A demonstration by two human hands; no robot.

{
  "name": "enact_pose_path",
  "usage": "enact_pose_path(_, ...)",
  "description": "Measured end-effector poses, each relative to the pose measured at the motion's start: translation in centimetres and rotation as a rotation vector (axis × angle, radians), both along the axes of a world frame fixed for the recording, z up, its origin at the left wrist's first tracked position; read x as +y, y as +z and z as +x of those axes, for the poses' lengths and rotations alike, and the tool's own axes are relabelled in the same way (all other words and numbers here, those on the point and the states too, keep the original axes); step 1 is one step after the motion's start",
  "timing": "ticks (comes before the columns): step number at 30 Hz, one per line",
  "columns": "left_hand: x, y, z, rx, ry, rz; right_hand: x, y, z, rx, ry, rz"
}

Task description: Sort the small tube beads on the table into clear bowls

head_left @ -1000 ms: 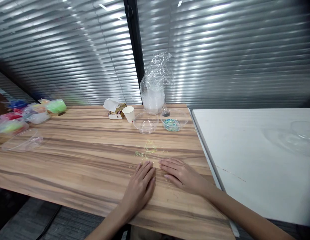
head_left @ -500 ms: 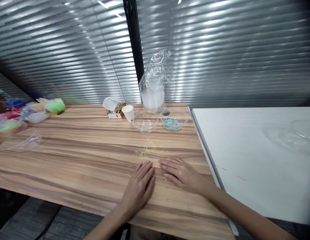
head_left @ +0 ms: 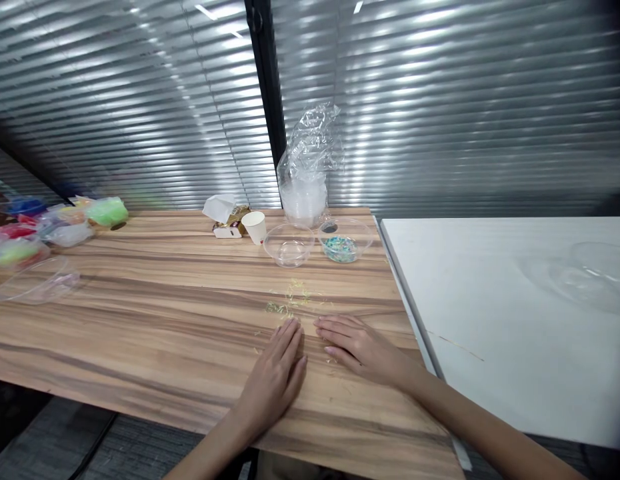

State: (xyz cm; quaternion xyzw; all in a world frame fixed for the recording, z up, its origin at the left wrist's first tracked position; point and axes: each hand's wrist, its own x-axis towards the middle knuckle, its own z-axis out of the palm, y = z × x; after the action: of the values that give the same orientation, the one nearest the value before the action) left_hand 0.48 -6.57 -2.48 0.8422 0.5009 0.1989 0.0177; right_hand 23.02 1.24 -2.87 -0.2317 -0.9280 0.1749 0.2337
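My left hand point(head_left: 275, 370) lies flat on the wooden table point(head_left: 155, 320), its fingers pointing forward and holding nothing. To its right, my right hand point(head_left: 363, 347) rests palm down, open, with fingertips towards the left. Small yellowish and greenish shreds point(head_left: 295, 293) are scattered just beyond my fingertips. Farther back stands a clear round bowl point(head_left: 290, 245) that looks empty. Beside it, another clear bowl point(head_left: 346, 240) holds blue-green bits point(head_left: 340, 249).
A paper cup point(head_left: 255, 227), a tissue box point(head_left: 229, 223) and bagged clear containers point(head_left: 304, 197) stand at the back. Colourful bags point(head_left: 65, 223) and a clear bowl point(head_left: 35, 280) are at the left. A white table point(head_left: 510, 320) adjoins on the right, bearing clear plastic point(head_left: 585, 277).
My left hand's fingers have drawn slightly closer together. The view has shifted a little; the bowls and shreds look unchanged.
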Motion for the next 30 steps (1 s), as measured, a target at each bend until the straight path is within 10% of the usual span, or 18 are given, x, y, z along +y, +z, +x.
enact_pose_path(30,-0.13,-0.33,0.02,0.054,0.02,0.001,0.25,0.06,0.05,0.007,-0.001,-0.047)
